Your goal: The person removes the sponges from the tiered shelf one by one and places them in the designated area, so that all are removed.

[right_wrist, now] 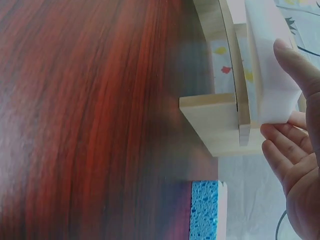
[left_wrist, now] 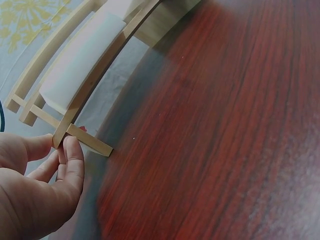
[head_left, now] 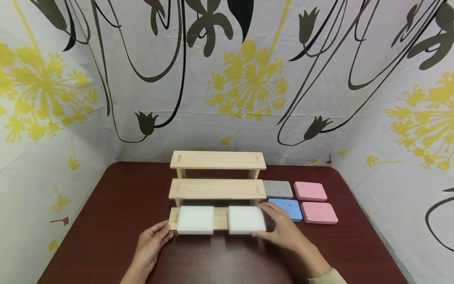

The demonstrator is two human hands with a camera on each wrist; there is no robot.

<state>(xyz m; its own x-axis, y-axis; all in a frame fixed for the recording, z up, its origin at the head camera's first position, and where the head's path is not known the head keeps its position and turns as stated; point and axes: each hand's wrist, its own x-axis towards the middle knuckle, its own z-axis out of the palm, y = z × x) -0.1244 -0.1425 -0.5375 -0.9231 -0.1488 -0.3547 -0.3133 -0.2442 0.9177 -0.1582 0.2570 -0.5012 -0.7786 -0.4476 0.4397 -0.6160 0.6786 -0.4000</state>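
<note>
A three-step wooden rack (head_left: 217, 189) stands on the table. On its lowest step lie two white sponge blocks, the left block (head_left: 195, 220) and the right block (head_left: 246, 220), with a strip of bare wood between them. My left hand (head_left: 151, 241) pinches the left end of that step between thumb and fingertips; the left wrist view shows this hand (left_wrist: 47, 182) at the board's end. With the thumb at its front and the fingers at its right side, my right hand (head_left: 283, 230) holds the right white block (right_wrist: 272, 65).
Right of the rack, a grey sponge (head_left: 278, 189), a blue sponge (head_left: 286, 209) and two pink sponges, one behind (head_left: 310, 191) and one in front (head_left: 319, 213), lie flat. Patterned cloth (head_left: 248, 134) rises behind the dark red table (head_left: 134, 197) and at both sides.
</note>
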